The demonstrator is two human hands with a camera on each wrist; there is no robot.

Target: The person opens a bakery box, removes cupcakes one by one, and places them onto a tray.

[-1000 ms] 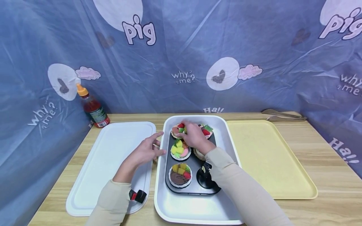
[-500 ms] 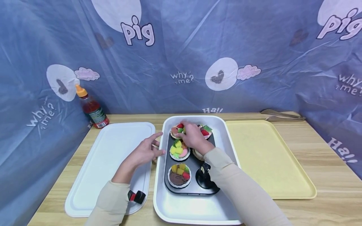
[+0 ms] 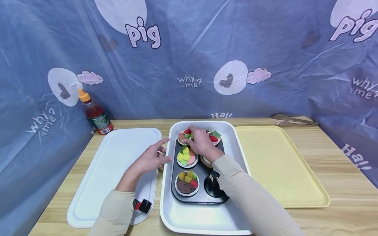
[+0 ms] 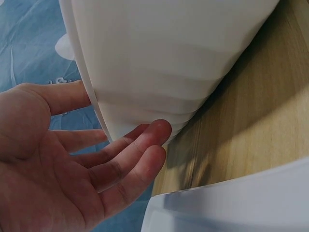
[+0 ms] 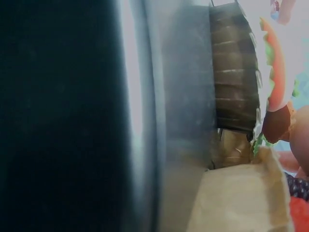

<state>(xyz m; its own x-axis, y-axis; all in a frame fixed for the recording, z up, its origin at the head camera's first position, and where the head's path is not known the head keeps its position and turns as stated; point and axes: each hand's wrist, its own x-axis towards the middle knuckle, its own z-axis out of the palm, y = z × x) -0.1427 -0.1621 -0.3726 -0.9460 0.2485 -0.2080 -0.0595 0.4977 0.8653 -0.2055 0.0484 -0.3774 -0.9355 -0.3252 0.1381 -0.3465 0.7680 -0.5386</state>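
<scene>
the bin (image 3: 203,221) is located on the bench (image 3: 342,186), between the white tray (image 3: 118,157) at left and the yellow tray (image 3: 274,164) at right. the pan (image 3: 201,180) lies inside the bin, with wells in two columns of three.

right hand (image 3: 201,141): positioned over the back row of the pan. thumb and forefinger are parted at the back left tart (image 3: 182,136); whether they grip it cannot be told. the right sleeve (image 3: 257,193) crosses the right rim of the bin.

left hand (image 3: 151,159): positioned just beside the left wall of the bin, palm toward it. fingers are spread and loosely bent, holding nothing. contact with the wall cannot be confirmed. the left sleeve (image 3: 113,209) extends over the white tray.

remaining wells: the back right tart (image 3: 214,135) is seated beside the right hand. the yellow tart (image 3: 187,158) occupies the middle left well. the middle right tart (image 3: 206,162) is mostly covered by the right wrist. the chocolate tart (image 3: 185,187) occupies the front left well.

surroundings: the bottle (image 3: 97,114) stands behind the white tray. the tongs (image 3: 295,119) lie behind the yellow tray. the blue sheet (image 3: 174,42) forms the backdrop.
</scene>
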